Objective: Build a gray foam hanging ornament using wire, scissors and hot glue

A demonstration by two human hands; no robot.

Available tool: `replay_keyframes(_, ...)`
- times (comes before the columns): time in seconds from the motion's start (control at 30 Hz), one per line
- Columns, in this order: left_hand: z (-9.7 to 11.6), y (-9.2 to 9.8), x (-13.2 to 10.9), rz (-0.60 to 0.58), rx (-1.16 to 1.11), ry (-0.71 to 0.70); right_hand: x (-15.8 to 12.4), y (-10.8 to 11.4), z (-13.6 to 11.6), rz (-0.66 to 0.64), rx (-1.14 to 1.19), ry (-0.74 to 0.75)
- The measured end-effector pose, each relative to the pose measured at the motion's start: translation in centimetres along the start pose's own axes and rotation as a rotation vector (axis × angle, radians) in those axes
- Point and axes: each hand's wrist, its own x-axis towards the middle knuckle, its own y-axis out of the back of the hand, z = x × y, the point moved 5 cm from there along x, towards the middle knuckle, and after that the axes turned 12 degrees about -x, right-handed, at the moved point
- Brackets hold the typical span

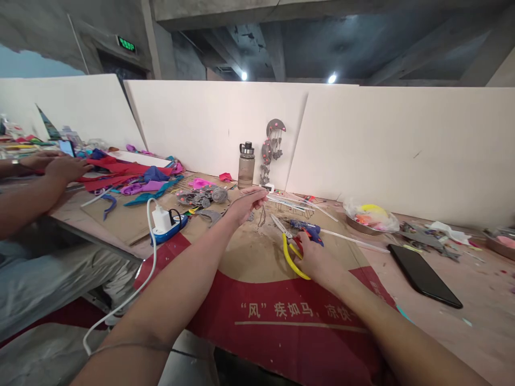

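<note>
My left hand (248,205) is raised above the cardboard, its thumb and fingertips pinched on a thin grey cord (262,216) that dangles below them. Lower and to the right, my right hand (309,256) has its fingers closed at the yellow handles of a pair of scissors (290,260). The scissors' blades point up and left, toward the hanging cord. Just beyond my right fingers lies a blue glue gun (308,228) with a clear glue stick (354,239) near its rear. Grey felt pieces with pink dots (203,196) lie left of my left hand.
A water bottle (246,166) stands by the white partition (193,118), next to a grey hanging ornament (276,128). A phone (424,276) and a metal bowl (368,225) are at right. A white charger (161,219) trails a cable at left, near another person's hands (66,166).
</note>
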Motion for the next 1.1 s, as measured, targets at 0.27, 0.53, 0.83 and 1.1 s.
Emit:
replay_keyframes(0.27, -1.3, 0.9, 0.5, 0.008, 0.044, 0.075, -0.5, 2.0, 0.7, 0.399, 0.202, 0.112)
replay_keyframes(0.53, -1.6, 1.3, 0.7, 0.004, 0.125, 0.035, -1.7, 3.3, 0.1, 0.419, -0.130, 0.035)
replay_keyframes(0.83, -1.7, 0.8, 0.5, -0.026, 0.178, 0.015, -2.1, 3.4, -0.2, 0.471, -0.254, 0.029)
replay_keyframes(1.1, -1.2, 0.1, 0.1, -0.033, 0.294, -0.055, -2.1, 3.1, -0.5, 0.493, -0.287, 0.007)
